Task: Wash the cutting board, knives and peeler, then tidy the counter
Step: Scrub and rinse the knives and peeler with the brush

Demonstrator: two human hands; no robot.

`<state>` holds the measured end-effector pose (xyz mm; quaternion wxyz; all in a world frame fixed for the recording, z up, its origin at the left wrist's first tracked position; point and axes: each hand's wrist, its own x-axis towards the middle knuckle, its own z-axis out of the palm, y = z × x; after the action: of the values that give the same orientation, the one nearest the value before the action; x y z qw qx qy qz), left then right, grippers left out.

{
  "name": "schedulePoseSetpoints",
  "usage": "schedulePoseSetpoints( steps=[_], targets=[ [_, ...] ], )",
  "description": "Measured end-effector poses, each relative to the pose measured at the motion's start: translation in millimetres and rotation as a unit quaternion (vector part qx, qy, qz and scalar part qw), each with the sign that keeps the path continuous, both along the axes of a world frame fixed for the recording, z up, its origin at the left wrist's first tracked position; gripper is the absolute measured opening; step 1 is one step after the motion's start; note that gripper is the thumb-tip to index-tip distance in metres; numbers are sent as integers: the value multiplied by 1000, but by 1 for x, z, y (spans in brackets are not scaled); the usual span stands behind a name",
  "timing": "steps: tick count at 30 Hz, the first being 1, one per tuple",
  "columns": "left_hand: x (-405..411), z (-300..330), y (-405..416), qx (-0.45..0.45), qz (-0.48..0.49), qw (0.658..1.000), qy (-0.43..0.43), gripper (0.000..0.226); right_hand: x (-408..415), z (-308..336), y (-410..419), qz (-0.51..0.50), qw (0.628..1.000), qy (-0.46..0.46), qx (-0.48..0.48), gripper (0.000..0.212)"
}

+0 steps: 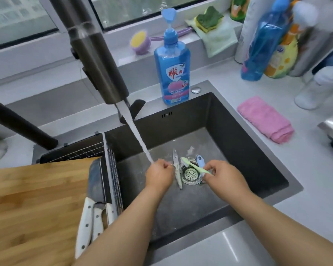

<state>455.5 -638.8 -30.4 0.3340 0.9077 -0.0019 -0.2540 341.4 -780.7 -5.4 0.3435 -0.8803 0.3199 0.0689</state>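
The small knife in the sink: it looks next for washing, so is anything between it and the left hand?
Nothing visible. The small knife lies on the sink floor just right of the left hand; the green toothbrush sits further right, in the right hand.

We stood at a pale grey counter [288, 169] holding a dark sink [238, 135]; daylight came through the window [135, 8] behind it.

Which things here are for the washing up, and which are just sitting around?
For the job: cutting board, knives, peeler, toothbrush in the right hand, left hand, running water.
Lying about: pink cloth, soap bottle, sponge.
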Motion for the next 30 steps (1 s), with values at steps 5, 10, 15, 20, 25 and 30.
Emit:
schedulePoseSetpoints(
  steps=[5, 10, 15, 20, 25, 30],
  targets=[
    [8, -63, -14, 20, 31, 995, 88, 21, 4, -12, -15, -9, 1000, 5, 1, 12],
    [6, -90, -31, 83, -19, 990, 110, 23, 9, -23, -24, 0, 1000, 14, -2, 8],
    [1, -115, -39, 130, -10, 986, 105, 40, 10, -32, -31, 5, 1000, 18, -6, 11],
    [2, -124, -42, 166, -23, 982, 90, 31, 10, -38, -33, 5, 1000, 18, -6, 12],
    [11, -114, -38, 172, -64, 979, 86, 22, 12, -40, -31, 10, 1000, 19, -3, 10],
    [8, -101, -23, 38, 10, 984, 171, 26, 19, -34, -24, 17, 1000, 16, -5, 12]
  ],
)
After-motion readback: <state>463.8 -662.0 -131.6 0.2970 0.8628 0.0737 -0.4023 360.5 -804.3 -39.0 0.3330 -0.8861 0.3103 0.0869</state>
